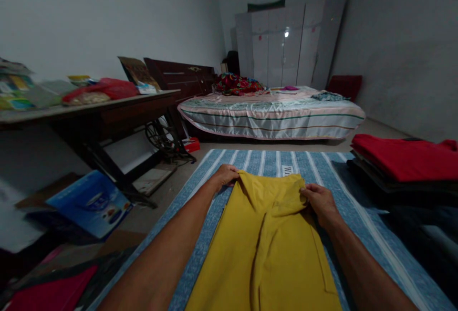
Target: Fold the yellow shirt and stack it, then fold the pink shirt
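Yellow trousers (pixel 282 244) lie spread lengthwise on a blue surface with white stripes (pixel 200 225), their waist at the far end and the legs running toward me. My left hand (pixel 227 174) pinches the left corner of the waistband. At the opposite corner, my right hand (pixel 319 200) grips the waistband edge between thumb and fingers. The fabric between both hands is slightly raised and creased, with a fold near the right side. The lower ends of the legs pass out of view at the bottom.
A stack of folded clothes with a red garment (pixel 411 158) on top sits at the right. To the left stands a table (pixel 139 98) on a sewing-machine base, with a blue box (pixel 91 203) below it. A bed (pixel 272 118) and wardrobe (pixel 275 46) are farther back.
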The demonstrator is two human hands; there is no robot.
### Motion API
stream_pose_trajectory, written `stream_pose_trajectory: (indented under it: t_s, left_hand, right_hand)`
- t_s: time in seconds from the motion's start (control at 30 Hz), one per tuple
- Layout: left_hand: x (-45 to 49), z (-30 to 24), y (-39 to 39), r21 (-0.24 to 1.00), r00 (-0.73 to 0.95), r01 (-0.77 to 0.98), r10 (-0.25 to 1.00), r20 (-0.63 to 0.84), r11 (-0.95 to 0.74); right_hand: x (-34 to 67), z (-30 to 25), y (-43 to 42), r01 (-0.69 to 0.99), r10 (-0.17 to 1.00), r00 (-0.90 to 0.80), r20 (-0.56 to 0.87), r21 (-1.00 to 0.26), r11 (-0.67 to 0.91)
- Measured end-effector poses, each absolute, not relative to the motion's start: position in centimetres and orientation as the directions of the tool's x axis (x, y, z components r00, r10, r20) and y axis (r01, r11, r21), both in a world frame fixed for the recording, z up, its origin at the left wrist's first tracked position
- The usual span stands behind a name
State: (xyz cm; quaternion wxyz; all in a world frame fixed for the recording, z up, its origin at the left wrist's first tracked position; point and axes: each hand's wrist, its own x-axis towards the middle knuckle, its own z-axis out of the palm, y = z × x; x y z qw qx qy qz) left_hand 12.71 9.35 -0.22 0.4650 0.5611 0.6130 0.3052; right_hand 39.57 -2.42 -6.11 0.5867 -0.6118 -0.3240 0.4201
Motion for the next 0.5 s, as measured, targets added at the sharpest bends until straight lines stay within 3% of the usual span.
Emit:
stream_pose_trajectory:
  t_s: [0.23,0.5]
  left_hand:
    - [14.3,0.5,10.4,0.848,-0.091,0.459,0.964,-0.251,0.264]
    - [14.3,-0.5,11.6,0.858,-0.187,0.486,0.978,-0.087,0.169]
  right_hand:
    - [39.3,-5.3,-2.7,-0.090,0.885,0.442,-0.146,-0.989,-0.119]
    - [39.2,-5.3,-2.7,-0.061,0.890,0.441,-0.118,-0.993,-0.101]
